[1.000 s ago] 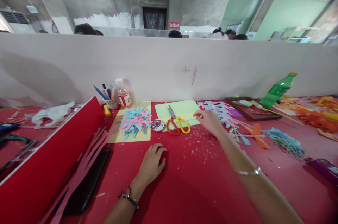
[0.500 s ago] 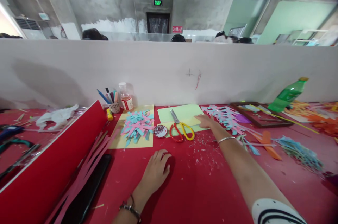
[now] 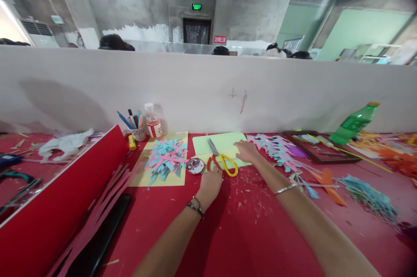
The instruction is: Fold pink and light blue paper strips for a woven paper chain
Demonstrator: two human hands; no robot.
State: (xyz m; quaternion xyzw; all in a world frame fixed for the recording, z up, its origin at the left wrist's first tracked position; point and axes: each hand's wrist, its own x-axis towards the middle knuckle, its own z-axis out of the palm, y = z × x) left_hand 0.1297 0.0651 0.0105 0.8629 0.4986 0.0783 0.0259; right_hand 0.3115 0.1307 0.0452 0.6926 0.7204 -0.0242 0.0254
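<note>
My left hand [image 3: 211, 185] is at the red handle of the scissors [image 3: 230, 165], its fingertips over part of that loop; whether they grip it I cannot tell. The scissors lie with blades pointing away, on pale green paper sheets [image 3: 198, 145]. My right hand [image 3: 246, 152] rests with fingers stretched out on the right edge of those sheets. A round patterned disc [image 3: 195, 166] sits just left of the scissors. Beyond it, a pile of pink and blue paper strips [image 3: 167, 157] covers part of a yellow sheet [image 3: 138, 177].
A pen cup [image 3: 139, 133] and a small bottle [image 3: 153, 125] stand by the partition [image 3: 182, 90]. A red board [image 3: 70, 198] slopes at left. On the right are a pink-blue paper garland [image 3: 275, 148], a brown tray [image 3: 339, 158] and a tilted green bottle [image 3: 355, 124].
My left hand has moved forward and right, from the bare red tabletop to the red scissor handle. My right hand stays on the green paper; the view has shifted slightly.
</note>
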